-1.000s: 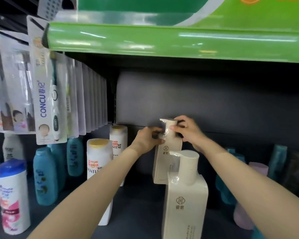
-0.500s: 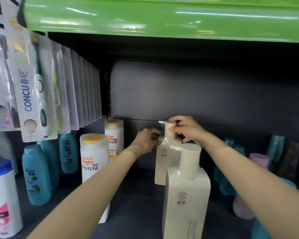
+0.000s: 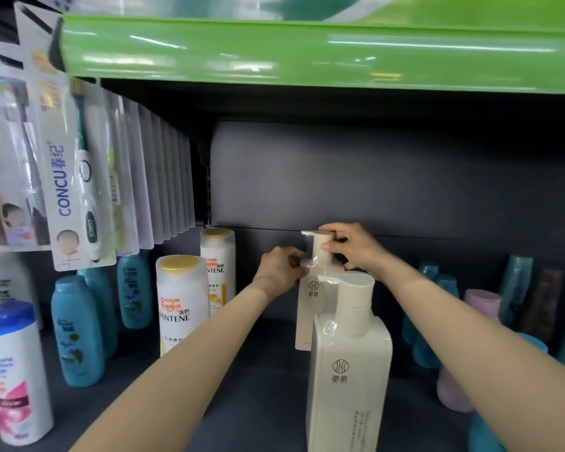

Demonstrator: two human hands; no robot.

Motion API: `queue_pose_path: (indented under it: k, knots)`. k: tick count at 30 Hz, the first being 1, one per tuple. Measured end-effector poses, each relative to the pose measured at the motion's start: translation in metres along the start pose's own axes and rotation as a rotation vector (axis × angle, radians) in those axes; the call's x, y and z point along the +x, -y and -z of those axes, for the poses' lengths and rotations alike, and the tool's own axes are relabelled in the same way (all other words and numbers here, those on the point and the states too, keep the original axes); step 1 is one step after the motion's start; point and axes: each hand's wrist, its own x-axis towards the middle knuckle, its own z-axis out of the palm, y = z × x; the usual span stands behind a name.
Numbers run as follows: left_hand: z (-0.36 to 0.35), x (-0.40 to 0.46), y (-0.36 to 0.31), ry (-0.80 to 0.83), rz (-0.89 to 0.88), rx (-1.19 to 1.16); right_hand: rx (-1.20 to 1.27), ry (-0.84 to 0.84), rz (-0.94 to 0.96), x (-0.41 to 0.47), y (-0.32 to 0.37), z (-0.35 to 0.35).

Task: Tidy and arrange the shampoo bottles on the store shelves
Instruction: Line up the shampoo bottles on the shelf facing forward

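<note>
Two cream pump bottles stand in a line on the dark shelf [image 3: 268, 380]. The rear cream bottle [image 3: 307, 308] stands upright near the back wall. My left hand [image 3: 279, 270] grips its shoulder from the left. My right hand [image 3: 353, 247] pinches its pump head from the right. The front cream bottle [image 3: 349, 370] stands closer to me, untouched, and hides the lower right part of the rear one.
Two white Pantene bottles [image 3: 181, 301] and several teal bottles [image 3: 77, 331] stand to the left, with a blue-capped white bottle [image 3: 13, 373] at front left. Toothbrush packs [image 3: 66, 177] hang above them. Teal and lilac bottles [image 3: 480, 305] crowd the right. A green shelf edge [image 3: 307, 57] overhangs.
Both hands stay on the rear cream bottle, which has settled a little lower on the shelf. My view has shifted slightly.
</note>
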Motion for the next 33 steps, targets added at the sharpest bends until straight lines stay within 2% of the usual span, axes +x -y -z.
queue_pose_path:
  k: [4, 9, 12, 17, 22, 27, 30, 33]
  knots:
    - [-0.003, -0.002, 0.000, 0.002, 0.030, -0.074, -0.074, -0.061, 0.061, 0.001, -0.007, 0.000]
    - [-0.003, -0.006, -0.002, -0.017, 0.025, -0.017, -0.117, -0.071, 0.085, 0.003, -0.010, -0.003]
    - [0.002, -0.011, -0.008, -0.126, -0.032, 0.120, -0.119, -0.100, 0.085, -0.002, -0.003, 0.002]
    - [0.023, -0.026, -0.028, -0.282, -0.136, 0.178, -0.047, -0.193, 0.135, -0.017, 0.027, 0.011]
    - [0.052, -0.059, -0.042, -0.255, -0.253, 0.234, 0.003, -0.154, 0.166, -0.044, 0.080, 0.005]
    - [0.096, -0.100, -0.045, -0.322, -0.444, 0.253, -0.009, -0.137, 0.133, -0.072, 0.125, -0.021]
    - [0.121, -0.123, -0.031, -0.354, -0.521, 0.231, 0.000, -0.139, 0.161, -0.089, 0.135, -0.046]
    - [0.136, -0.133, -0.003, -0.384, -0.513, 0.329, -0.050, -0.116, 0.127, -0.102, 0.134, -0.077]
